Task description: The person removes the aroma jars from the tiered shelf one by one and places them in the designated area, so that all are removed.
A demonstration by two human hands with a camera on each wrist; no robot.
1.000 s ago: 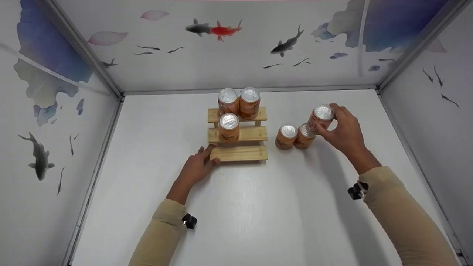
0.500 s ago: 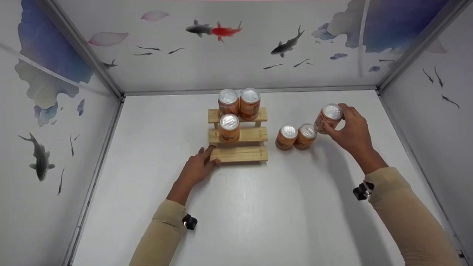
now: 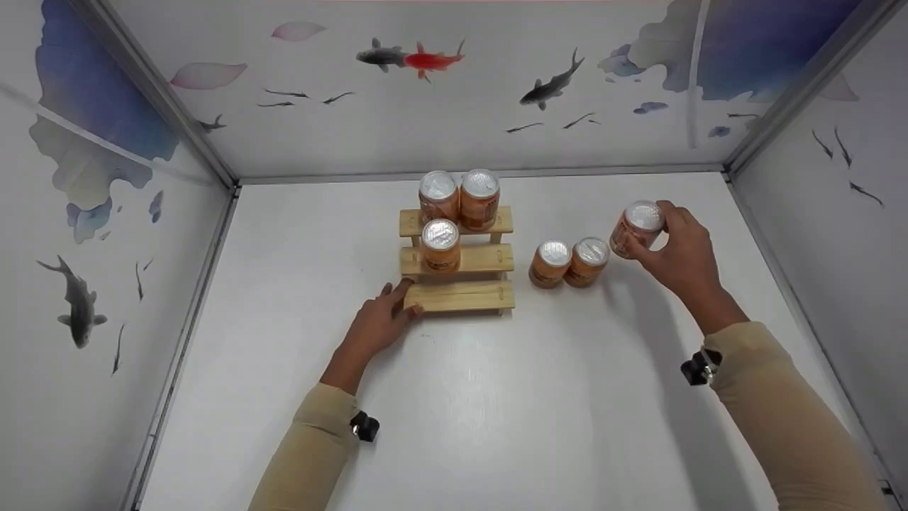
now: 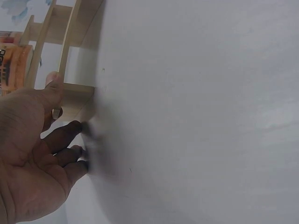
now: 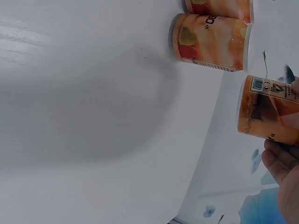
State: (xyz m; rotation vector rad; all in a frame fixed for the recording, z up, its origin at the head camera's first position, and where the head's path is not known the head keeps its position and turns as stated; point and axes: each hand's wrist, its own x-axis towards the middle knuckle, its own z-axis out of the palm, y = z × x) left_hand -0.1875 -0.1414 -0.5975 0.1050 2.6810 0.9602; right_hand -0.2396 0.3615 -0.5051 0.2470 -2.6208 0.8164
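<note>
A three-step wooden rack [image 3: 468, 297] stands near the back of the white table. Its lowest step is pinched at the left end between thumb and index finger of my left hand [image 3: 376, 323]; the left wrist view shows the thumb [image 4: 53, 80] on the board and the other fingers curled beside it. My right hand [image 3: 684, 255] grips an orange can [image 3: 637, 228] with a silver lid, raised off the table. Two similar cans, a left one [image 3: 550, 264] and a right one [image 3: 587, 262], stand side by side to the rack's right. The right wrist view shows the held can [image 5: 268, 114] apart from them.
Two more cans, a left one [image 3: 438, 196] and a right one [image 3: 480, 199], stand on the top step. Another can [image 3: 440, 245] sits on the middle step's left part. White panels with painted fish, like the back wall [image 3: 454, 142], enclose the table.
My right hand has moved to the right with its can, from above the right standing can to beyond it. The left hand and the rack have stayed in place.
</note>
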